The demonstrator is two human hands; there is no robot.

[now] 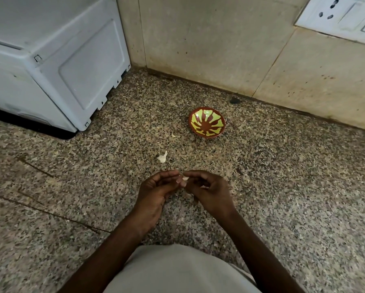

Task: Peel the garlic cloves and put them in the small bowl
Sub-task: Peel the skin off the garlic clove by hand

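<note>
Your two hands meet over the speckled table, fingertips together around a small pale garlic clove (185, 178). Your left hand (156, 190) curls its fingers toward the clove from one side, and your right hand (207, 188) pinches it from the other, thumb and forefinger closed on it. The clove is mostly hidden by your fingers; whether its skin is on or off cannot be told.

Beyond your hands, a second white piece of garlic (162, 157) lies on the table, apart from both hands. A smaller pale scrap (173, 135) lies farther on, near the bowl but not touching it.

The bowl (207, 124) stands upright on the table, near the wall and well apart from your hands. It is brown with yellow-green streaks fanning out from its centre. Its inside shows only the painted pattern.

A white appliance (56, 66) stands on the table at the far left, and a white socket plate (340, 17) sits on the wall at the upper right.
</note>
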